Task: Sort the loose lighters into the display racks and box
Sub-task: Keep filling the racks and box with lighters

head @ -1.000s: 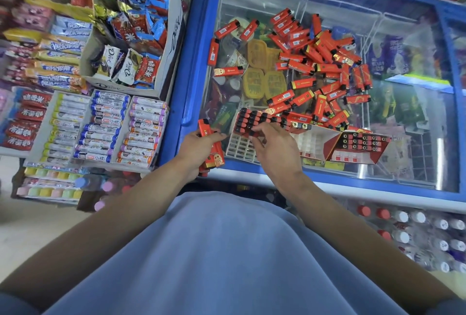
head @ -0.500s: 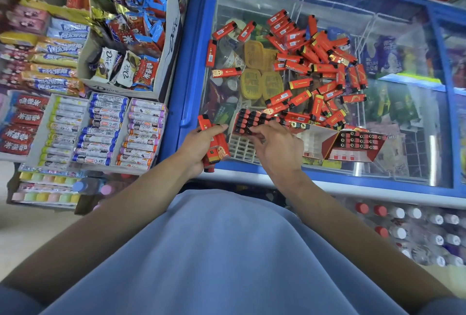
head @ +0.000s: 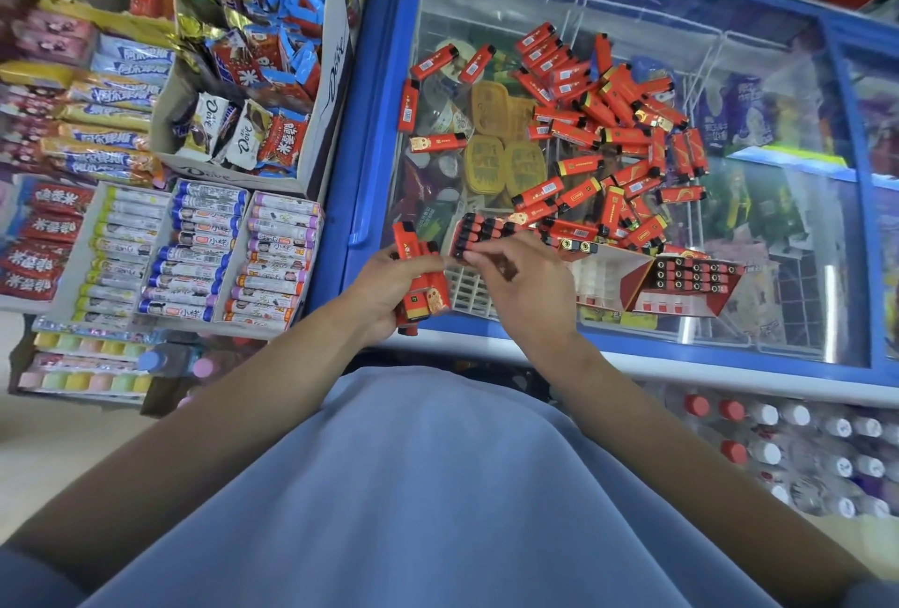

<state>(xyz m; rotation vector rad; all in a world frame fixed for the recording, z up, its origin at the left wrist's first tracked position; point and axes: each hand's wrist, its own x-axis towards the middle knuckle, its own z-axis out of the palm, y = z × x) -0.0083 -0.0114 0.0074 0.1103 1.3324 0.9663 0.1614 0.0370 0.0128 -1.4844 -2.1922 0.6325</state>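
The left hand (head: 384,284) grips a bundle of red lighters (head: 422,289); the right hand (head: 523,284) has its fingertips (head: 479,251) pinching at the white rack (head: 474,289) on the freezer lid (head: 778,267).

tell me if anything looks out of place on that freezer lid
Yes: a heap of loose red lighters lies scattered at all angles across the glass freezer lid, a few strays apart at the left. They belong in the racks, like the filled one nearby.

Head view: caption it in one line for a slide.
Left hand holds a bunch of red lighters; right hand works at the white rack.
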